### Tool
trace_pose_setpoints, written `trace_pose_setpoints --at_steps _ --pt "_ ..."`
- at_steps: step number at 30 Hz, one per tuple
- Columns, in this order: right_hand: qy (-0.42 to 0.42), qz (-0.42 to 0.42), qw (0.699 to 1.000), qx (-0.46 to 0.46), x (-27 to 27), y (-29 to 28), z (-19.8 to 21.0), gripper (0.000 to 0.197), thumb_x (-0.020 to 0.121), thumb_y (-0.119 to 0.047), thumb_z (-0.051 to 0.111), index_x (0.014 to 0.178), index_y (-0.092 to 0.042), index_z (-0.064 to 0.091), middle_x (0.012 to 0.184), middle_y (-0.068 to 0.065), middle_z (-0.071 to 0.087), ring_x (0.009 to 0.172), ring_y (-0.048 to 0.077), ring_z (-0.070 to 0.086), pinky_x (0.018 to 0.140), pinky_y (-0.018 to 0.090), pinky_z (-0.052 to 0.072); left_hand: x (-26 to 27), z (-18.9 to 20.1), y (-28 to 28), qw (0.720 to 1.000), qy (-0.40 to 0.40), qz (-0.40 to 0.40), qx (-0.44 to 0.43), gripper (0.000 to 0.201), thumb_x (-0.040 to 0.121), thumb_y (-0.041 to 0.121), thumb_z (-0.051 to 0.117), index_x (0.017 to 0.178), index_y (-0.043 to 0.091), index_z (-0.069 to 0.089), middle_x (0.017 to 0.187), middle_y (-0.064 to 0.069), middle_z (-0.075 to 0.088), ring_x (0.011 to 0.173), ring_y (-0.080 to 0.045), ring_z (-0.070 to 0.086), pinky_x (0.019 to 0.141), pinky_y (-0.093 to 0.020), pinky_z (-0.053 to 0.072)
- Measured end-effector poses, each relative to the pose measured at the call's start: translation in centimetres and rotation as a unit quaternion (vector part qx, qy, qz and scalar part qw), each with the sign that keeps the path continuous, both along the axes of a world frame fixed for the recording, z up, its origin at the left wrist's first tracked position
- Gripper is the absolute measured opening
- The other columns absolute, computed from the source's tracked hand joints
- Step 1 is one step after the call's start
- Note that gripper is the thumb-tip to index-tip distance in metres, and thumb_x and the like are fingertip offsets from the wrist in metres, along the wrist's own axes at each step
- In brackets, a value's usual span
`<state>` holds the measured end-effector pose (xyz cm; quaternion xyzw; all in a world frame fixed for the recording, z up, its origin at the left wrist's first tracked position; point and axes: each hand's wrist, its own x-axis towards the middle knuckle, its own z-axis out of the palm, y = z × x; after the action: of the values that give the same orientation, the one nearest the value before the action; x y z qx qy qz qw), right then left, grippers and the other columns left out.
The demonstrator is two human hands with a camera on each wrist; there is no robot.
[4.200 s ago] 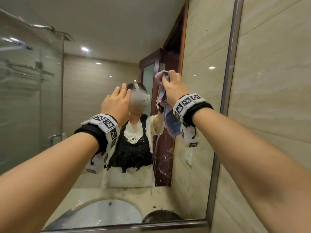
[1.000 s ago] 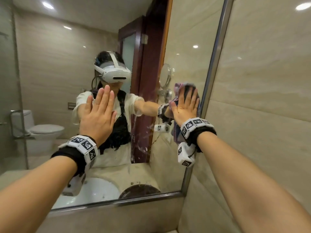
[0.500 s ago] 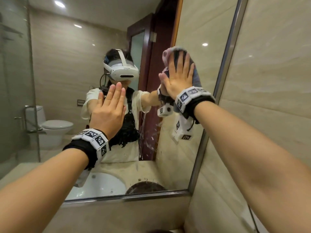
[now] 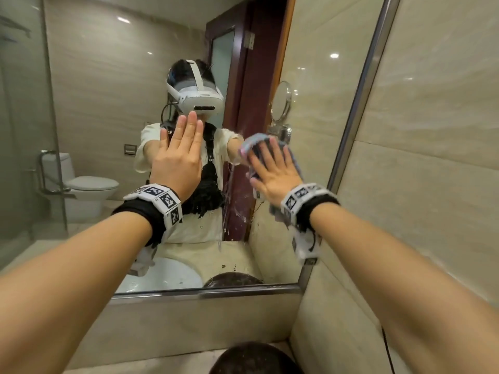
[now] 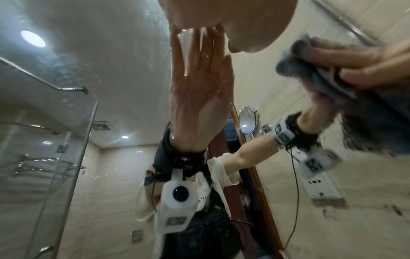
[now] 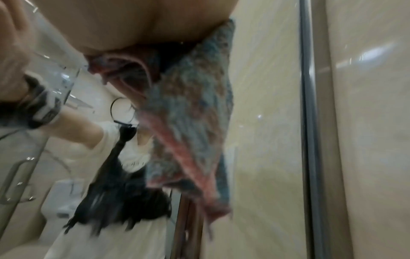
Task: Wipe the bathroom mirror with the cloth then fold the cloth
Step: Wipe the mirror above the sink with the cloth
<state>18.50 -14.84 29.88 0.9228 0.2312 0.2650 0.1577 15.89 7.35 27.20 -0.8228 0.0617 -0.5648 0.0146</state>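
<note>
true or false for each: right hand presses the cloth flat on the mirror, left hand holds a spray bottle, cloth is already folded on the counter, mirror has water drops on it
1. The right hand presses the cloth on the mirror with straight fingers. True.
2. The left hand holds a spray bottle. False: it is flat on the glass, holding nothing.
3. The cloth lies folded on the counter. False: it is bunched under the right hand.
4. Water drops show on the mirror. True.

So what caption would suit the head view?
Right hand presses a cloth flat against the bathroom mirror while the left hand braces open beside it.
</note>
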Motion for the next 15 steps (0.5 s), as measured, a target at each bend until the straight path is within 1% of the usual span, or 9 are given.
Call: trace_pose_setpoints --at_steps 2,4,6,7,9,11,13,15 --pt "-0.019 -0.002 0.998 0.066 0.1 0.3 4.2 0.070 0.098 -0.049 0.023 0.147 -0.022 -0.019 0.155 0.007 -0.027 0.143 0.028 -0.025 0.112 0.044 -0.019 0.0 0.0 -0.1 1.000 0.001 0.006 -0.001 0.055 0.092 0.006 0.044 0.144 0.000 0.026 0.152 -0.018 0.024 0.140 -0.033 0.024 0.110 -0.056 0.025" --pt "-0.046 -0.002 0.988 0.149 0.2 1.2 8.3 0.073 0.097 -0.048 0.028 0.149 -0.020 -0.015 0.156 0.010 -0.024 0.144 0.030 -0.021 0.118 0.048 -0.012 0.1 -0.1 0.0 1.000 0.005 0.007 -0.001 0.056 0.091 0.003 0.045 0.144 0.000 0.025 0.153 -0.017 0.022 0.141 -0.033 0.023 0.111 -0.055 0.023" --pt "-0.081 -0.002 0.981 0.177 0.5 2.2 10.1 0.075 0.095 -0.047 0.034 0.150 -0.019 -0.010 0.157 0.012 -0.019 0.144 0.033 -0.019 0.118 0.049 -0.009 0.2 -0.1 0.2 1.000 0.004 0.009 0.004 0.058 0.091 0.001 0.045 0.144 0.001 0.023 0.153 -0.017 0.021 0.141 -0.032 0.022 0.111 -0.055 0.023" --pt "-0.093 0.000 0.979 0.183 0.6 2.7 10.0 0.076 0.095 -0.047 0.036 0.150 -0.019 -0.008 0.157 0.013 -0.017 0.145 0.034 -0.017 0.117 0.049 -0.008 0.3 -0.1 0.3 1.000 0.000 0.012 0.008 0.058 0.090 0.001 0.046 0.144 0.001 0.023 0.153 -0.017 0.022 0.141 -0.032 0.023 0.111 -0.055 0.024" --pt "-0.101 0.003 0.976 0.195 0.5 3.4 8.4 0.076 0.095 -0.047 0.036 0.150 -0.018 -0.008 0.158 0.014 -0.015 0.145 0.034 -0.016 0.116 0.050 -0.010 0.5 -0.3 0.4 1.000 -0.007 0.018 0.016 0.059 0.090 0.001 0.047 0.144 0.000 0.024 0.152 -0.017 0.024 0.140 -0.033 0.025 0.110 -0.055 0.026" --pt "-0.081 0.014 0.977 0.195 0.4 3.8 6.0 0.077 0.095 -0.048 0.033 0.149 -0.017 -0.012 0.157 0.014 -0.019 0.144 0.035 -0.019 0.114 0.048 -0.014 0.6 -0.5 0.3 1.000 -0.011 0.021 0.018 0.059 0.090 0.001 0.047 0.144 0.001 0.024 0.152 -0.017 0.024 0.140 -0.032 0.024 0.110 -0.055 0.026" --pt "-0.056 0.026 0.984 0.164 0.1 3.9 3.3 0.078 0.096 -0.049 0.032 0.148 -0.018 -0.016 0.156 0.014 -0.023 0.143 0.034 -0.022 0.110 0.047 -0.020 0.6 -0.5 0.1 1.000 -0.010 0.023 0.013 0.059 0.091 0.005 0.046 0.145 0.002 0.023 0.153 -0.016 0.023 0.141 -0.031 0.022 0.112 -0.055 0.024" --pt "-0.036 0.036 0.992 0.111 0.0 3.5 0.0 0.080 0.095 -0.051 0.032 0.146 -0.018 -0.020 0.155 0.013 -0.024 0.142 0.034 -0.024 0.109 0.047 -0.022 0.5 -0.5 0.0 1.000 -0.007 0.021 0.006 0.058 0.092 0.009 0.045 0.146 0.003 0.023 0.153 -0.015 0.022 0.142 -0.030 0.021 0.112 -0.055 0.023"
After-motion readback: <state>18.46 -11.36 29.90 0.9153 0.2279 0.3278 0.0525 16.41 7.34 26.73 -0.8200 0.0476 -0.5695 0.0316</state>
